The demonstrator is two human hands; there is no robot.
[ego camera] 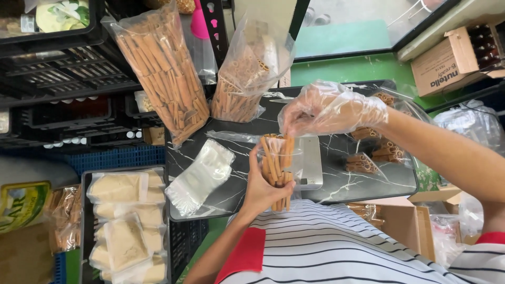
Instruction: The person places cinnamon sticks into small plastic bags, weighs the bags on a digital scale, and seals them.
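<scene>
2 hands busy — left hand (261, 193) grip closed round cinnamon-stick pouch (277, 164); gloved right hand (329, 108) pinching above — touching sticks.

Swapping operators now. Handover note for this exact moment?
Left hand: bare, holding a small clear bag part-filled with cinnamon sticks, above the scale.
Right hand: plastic-gloved, fingers at the bag's mouth.
Loose sticks lie right of the scale; two big stick bags stand behind; empty bags lie on the left.
Done: bag partly filled. Left: the bag is open and not yet on the scale.
</scene>
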